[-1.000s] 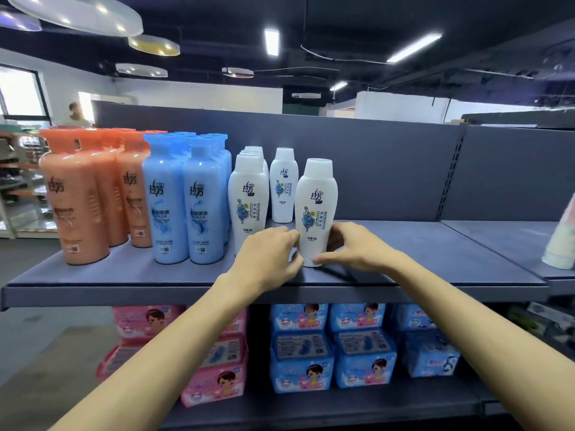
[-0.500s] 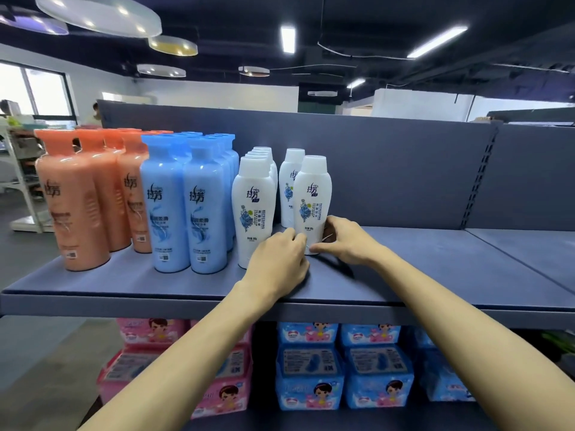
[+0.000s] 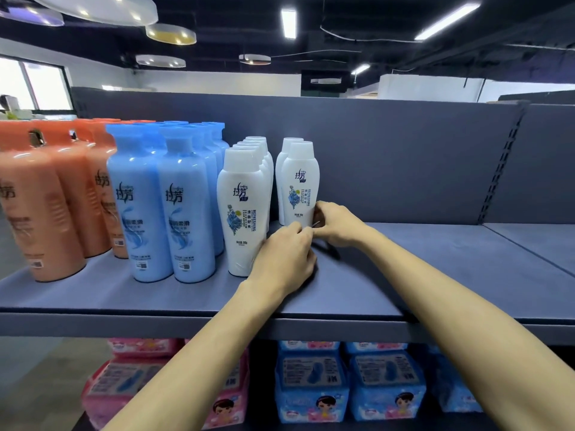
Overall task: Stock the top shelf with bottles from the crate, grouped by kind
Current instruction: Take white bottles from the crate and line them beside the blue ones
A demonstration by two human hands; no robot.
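Note:
A small white bottle (image 3: 299,185) with a blue flower label stands upright on the grey top shelf (image 3: 404,269), in front of another white one (image 3: 291,143). My right hand (image 3: 337,223) grips its lower right side. My left hand (image 3: 284,255) has curled fingers pressed against its base from the front left. To the left runs a row of several white bottles (image 3: 241,213), then blue bottles (image 3: 161,206) and orange bottles (image 3: 46,200), each kind grouped together. The crate is not in view.
The shelf's back panel (image 3: 389,157) rises behind the bottles. To the right of the white bottles the shelf surface is bare. Below, pink packs (image 3: 124,377) and blue packs (image 3: 314,384) fill the lower shelf.
The white bottle has slid back from the shelf's front toward the other white one, with both hands following it. The camera has moved closer to the shelf.

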